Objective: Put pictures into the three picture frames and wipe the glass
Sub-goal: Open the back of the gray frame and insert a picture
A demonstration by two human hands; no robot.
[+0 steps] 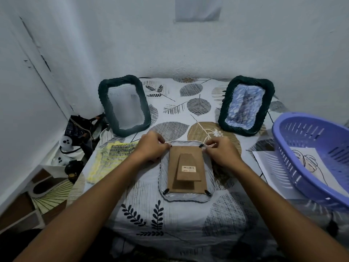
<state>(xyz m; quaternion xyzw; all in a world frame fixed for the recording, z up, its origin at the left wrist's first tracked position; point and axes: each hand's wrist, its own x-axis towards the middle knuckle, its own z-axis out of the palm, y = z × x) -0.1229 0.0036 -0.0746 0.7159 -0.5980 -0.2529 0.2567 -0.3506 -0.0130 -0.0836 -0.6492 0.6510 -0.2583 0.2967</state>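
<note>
Face-down white frame [186, 195] at centre of tabletop [188, 233], cardboard backing [186, 167] up. Left to right: yellow cloth [105, 161]; left hand [153, 147] pinching far-left clip; right hand [221, 150] pinching far-right clip; fingers [164, 144] curled. Likely light, rigid, glass fragile: grip by rim, avoid pressing backing. Beyond: empty dark frame [124, 105], filled dark frame [245, 105].

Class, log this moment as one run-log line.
stage: closing backing | left hand and right hand: at top clips of face-down white frame | right dark frame: cat picture in | left dark frame: no picture visible
</note>
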